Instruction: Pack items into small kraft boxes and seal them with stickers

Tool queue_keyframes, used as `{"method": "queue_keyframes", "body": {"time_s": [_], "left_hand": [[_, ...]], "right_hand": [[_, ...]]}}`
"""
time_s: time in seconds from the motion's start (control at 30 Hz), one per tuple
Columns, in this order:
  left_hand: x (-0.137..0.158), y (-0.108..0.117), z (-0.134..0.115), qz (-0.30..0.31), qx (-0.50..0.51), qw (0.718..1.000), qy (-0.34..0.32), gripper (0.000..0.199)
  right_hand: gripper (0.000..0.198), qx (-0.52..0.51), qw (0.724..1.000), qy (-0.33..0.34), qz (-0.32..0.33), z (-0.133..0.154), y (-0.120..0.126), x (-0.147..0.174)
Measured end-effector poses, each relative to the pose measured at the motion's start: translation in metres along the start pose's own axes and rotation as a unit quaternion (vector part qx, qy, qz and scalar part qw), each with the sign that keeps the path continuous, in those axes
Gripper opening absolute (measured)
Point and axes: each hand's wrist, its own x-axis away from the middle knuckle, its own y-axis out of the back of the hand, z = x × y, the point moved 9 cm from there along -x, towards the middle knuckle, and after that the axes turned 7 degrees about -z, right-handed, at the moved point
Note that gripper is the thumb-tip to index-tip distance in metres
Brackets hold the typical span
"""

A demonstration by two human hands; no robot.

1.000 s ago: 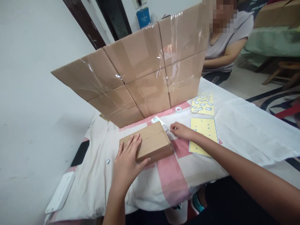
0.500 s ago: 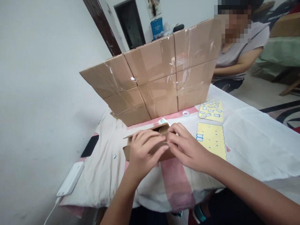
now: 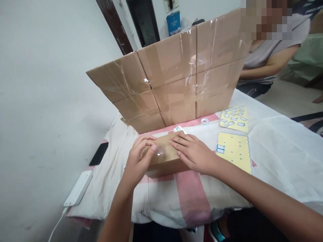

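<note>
On the cloth in front of me sits a small brown cardboard box (image 3: 165, 158), its top flaps folded down. A glossy bit of clear tape (image 3: 159, 153) shows on its top face. My left hand (image 3: 141, 156) is at the box's left end, thumb and index finger pinched at the edge of that tape. Stretched fingers of my right hand (image 3: 190, 149) lie flat across the right part of the box top. Just behind the box is a small white packet (image 3: 179, 129), partly hidden.
A tall panel of taped cardboard boxes (image 3: 174, 90) stands behind. Right are two yellow cards (image 3: 234, 148) and a tape roll (image 3: 205, 121). Left are a black phone (image 3: 99, 154) and a white power bank (image 3: 78, 188) with cable. A person (image 3: 275, 60) sits beyond the panel.
The box's raised flaps have closed to a flat top. My hands have parted: the left moved to the left end, the right flattened onto the top. The view has shifted slightly.
</note>
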Motion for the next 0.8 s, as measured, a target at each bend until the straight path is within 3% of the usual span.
{"method": "queue_keyframes", "body": {"time_s": [0.13, 0.27, 0.53, 0.7, 0.8], "left_hand": [[-0.004, -0.029, 0.016, 0.092, -0.04, 0.995, 0.025, 0.021], [-0.006, -0.047, 0.027, 0.136, -0.069, 0.988, 0.031, 0.018], [-0.015, -0.056, 0.035, 0.152, -0.143, 0.978, 0.025, 0.015], [-0.015, -0.054, 0.041, 0.111, -0.186, 0.975, 0.039, 0.013], [-0.014, -0.05, 0.049, 0.087, -0.197, 0.973, 0.078, 0.033]], "right_hand": [[0.046, -0.007, 1.0, -0.018, 0.004, 0.003, -0.006, 0.004], [0.048, -0.011, 1.0, -0.024, 0.011, 0.0, -0.01, 0.007], [0.05, -0.021, 0.999, -0.025, 0.013, -0.003, -0.012, 0.007], [0.05, -0.022, 0.999, -0.024, 0.017, -0.003, -0.012, 0.007], [0.049, -0.023, 0.999, -0.027, 0.018, -0.003, -0.012, 0.008]]}}
